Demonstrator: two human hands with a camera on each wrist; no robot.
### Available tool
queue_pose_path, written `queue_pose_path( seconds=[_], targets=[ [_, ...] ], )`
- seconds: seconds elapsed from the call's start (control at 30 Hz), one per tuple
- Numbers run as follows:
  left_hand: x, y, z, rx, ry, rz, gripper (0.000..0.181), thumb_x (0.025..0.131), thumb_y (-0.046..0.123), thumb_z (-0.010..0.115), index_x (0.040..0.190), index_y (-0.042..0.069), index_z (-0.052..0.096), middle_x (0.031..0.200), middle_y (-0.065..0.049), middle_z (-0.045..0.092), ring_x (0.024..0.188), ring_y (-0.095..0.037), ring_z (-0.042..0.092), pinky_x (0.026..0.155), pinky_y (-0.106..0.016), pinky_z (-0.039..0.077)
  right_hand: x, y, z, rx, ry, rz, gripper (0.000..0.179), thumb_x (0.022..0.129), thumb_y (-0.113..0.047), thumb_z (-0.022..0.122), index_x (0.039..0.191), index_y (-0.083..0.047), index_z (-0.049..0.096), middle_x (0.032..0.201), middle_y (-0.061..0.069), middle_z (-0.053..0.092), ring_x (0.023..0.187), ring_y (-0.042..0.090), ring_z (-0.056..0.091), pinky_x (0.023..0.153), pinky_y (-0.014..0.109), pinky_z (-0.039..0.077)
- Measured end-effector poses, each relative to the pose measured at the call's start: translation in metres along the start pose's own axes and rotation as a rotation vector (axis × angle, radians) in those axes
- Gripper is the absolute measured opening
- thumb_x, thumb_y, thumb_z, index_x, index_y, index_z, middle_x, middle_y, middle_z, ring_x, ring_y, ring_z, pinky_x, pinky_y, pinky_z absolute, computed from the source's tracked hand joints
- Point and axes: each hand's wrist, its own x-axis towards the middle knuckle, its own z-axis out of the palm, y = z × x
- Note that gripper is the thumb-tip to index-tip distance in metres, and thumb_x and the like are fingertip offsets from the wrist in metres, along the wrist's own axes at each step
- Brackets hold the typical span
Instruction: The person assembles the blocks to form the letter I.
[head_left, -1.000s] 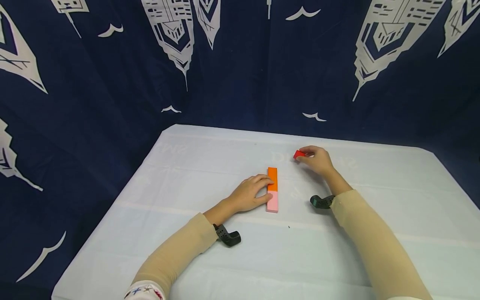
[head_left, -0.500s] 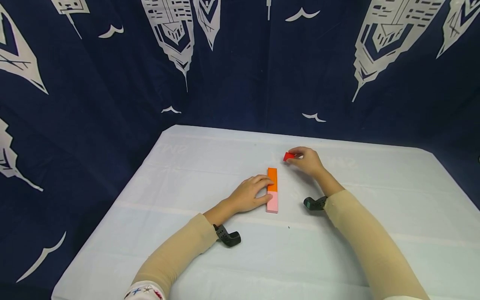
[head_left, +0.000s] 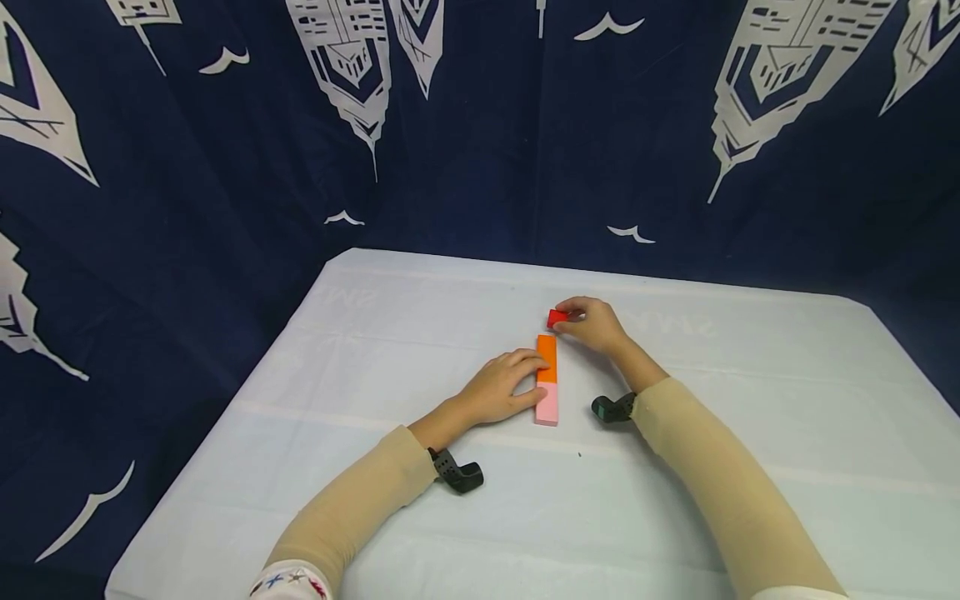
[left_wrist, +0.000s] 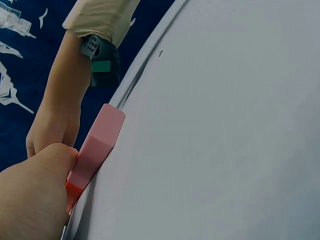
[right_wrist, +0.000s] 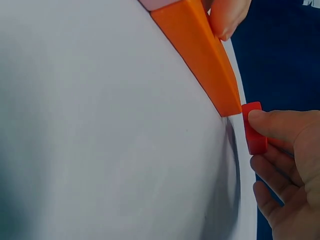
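Observation:
An orange block (head_left: 547, 348) and a pink block (head_left: 548, 410) lie end to end in one straight line on the white table, the orange one farther off. My left hand (head_left: 495, 390) rests spread at their left side, with fingertips on the orange block and the thumb at the pink one. Beyond the orange block's far end, my right hand (head_left: 597, 325) pinches a small red block (head_left: 556, 318) between thumb and fingers. In the right wrist view a narrow gap shows between the red block (right_wrist: 257, 141) and the orange block's end (right_wrist: 227, 107).
A white cloth (head_left: 420, 517) covers the table, whose far edge runs behind the right hand. Past it hangs a dark blue curtain (head_left: 480, 167) with white building and bird prints. Each wrist wears a black camera mount, such as the left one (head_left: 459, 473).
My right hand has moved left and slightly nearer with the red block, from beyond and right of the orange block to just past its far end. My left hand has stayed put.

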Motion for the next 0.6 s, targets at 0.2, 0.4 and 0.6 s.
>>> queue_pose_path(
  seconds=[0.2, 0.4, 0.6],
  targets=[
    [-0.001, 0.0, 0.0, -0.005, 0.007, 0.004, 0.046, 0.098, 0.037, 0.056, 0.137, 0.014, 0.054, 0.144, -0.005, 0.046, 0.131, -0.023, 0.044, 0.109, -0.041, 0.034, 0.002, -0.005, 0.006, -0.001, -0.021, -0.035, 0.034, 0.088, -0.01, 0.071, 0.119, 0.005, 0.064, 0.113, 0.022, 0.065, 0.104, 0.036, 0.058, 0.093, 0.047, 0.046],
    [-0.001, 0.0, 0.001, -0.001, 0.008, 0.004, 0.045, 0.098, 0.038, 0.056, 0.137, 0.014, 0.054, 0.144, -0.005, 0.047, 0.131, -0.023, 0.044, 0.109, -0.041, 0.034, 0.003, -0.007, 0.009, -0.024, -0.038, -0.018, 0.033, 0.089, -0.01, 0.07, 0.119, 0.003, 0.065, 0.114, 0.021, 0.065, 0.106, 0.036, 0.059, 0.095, 0.047, 0.046],
    [-0.001, 0.001, 0.0, 0.005, -0.009, -0.008, 0.046, 0.098, 0.038, 0.056, 0.138, 0.015, 0.054, 0.145, -0.005, 0.045, 0.133, -0.022, 0.042, 0.11, -0.042, 0.032, 0.005, -0.005, 0.011, -0.039, -0.051, -0.024, 0.033, 0.089, -0.01, 0.069, 0.119, 0.003, 0.065, 0.112, 0.021, 0.066, 0.104, 0.035, 0.06, 0.095, 0.047, 0.046]
  ],
)
